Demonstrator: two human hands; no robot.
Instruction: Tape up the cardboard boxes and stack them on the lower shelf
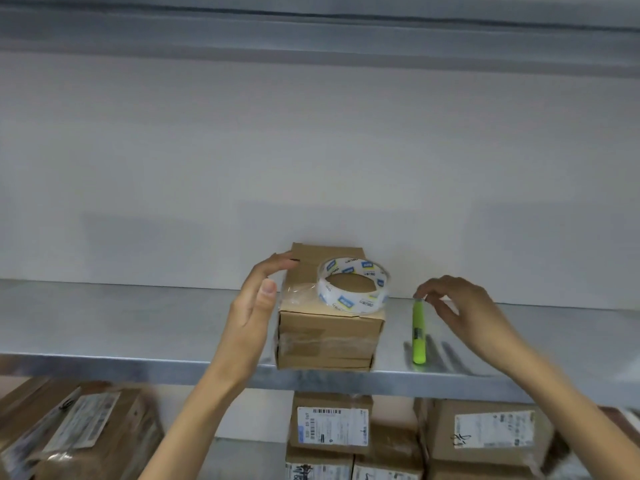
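Note:
A small cardboard box (330, 336) stands on the metal shelf (138, 327), its front wrapped in clear tape. A roll of clear tape (353, 285) with blue and yellow printing lies flat on its top, and a loose strip runs from the roll to the box's left edge. My left hand (254, 306) is at the box's left side, fingers straight, with the fingertips touching the top left edge. To the right of the box a green pen-shaped cutter (418, 332) lies on the shelf. My right hand (464, 311) pinches its far end between thumb and forefinger.
The white back wall stands close behind the box. An upper shelf edge (311, 32) runs overhead. Below, on the lower shelf, sit several labelled cardboard boxes: a stack in the middle (330, 424), one at the right (491, 434) and one at the left (79, 431).

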